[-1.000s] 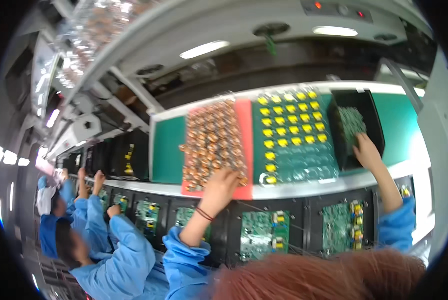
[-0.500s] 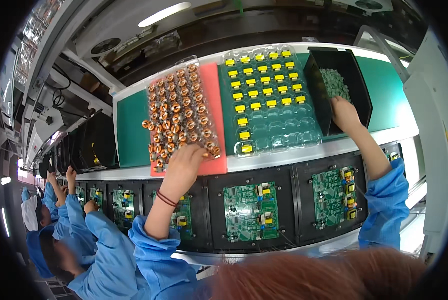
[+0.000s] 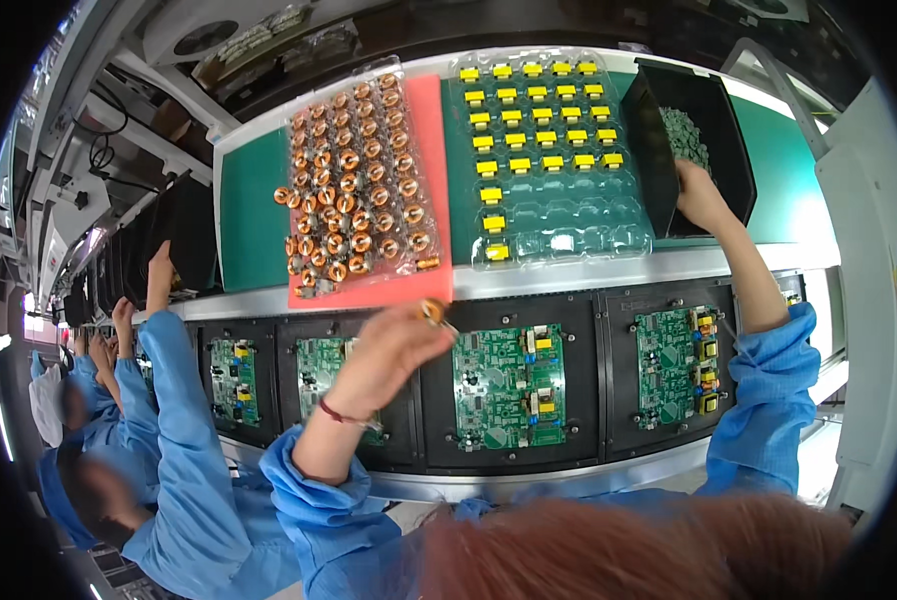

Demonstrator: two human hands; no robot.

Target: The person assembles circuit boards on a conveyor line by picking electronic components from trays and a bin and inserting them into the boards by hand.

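Between the fingertips of my left hand [image 3: 394,350] is a copper-wound toroidal coil [image 3: 433,312], raised just off the near edge of a red foam sheet [image 3: 431,200]. Thin leads stick out below the coil, toward a green circuit board [image 3: 484,390]. My right hand [image 3: 704,198] reaches into a black bin [image 3: 739,160] beside a heap of small grey-green parts [image 3: 684,138]. Its fingers are curled, and their tips are partly hidden, so anything in them cannot be made out. A clear tray [image 3: 409,115] heaped with similar coils lies on the foam.
A clear blister tray [image 3: 589,215] with yellow transformers [image 3: 544,138] stands on the green mat [image 3: 784,190]. Black carriers [image 3: 609,430] bearing circuit boards line the near side. Co-workers in blue sleeves [image 3: 194,400] work at the left, near black bins [image 3: 184,240].
My left hand has lifted a coil off the tray and come nearer, toward the board. My right hand stays in the bin. A co-worker's hand has risen to the bins at left.
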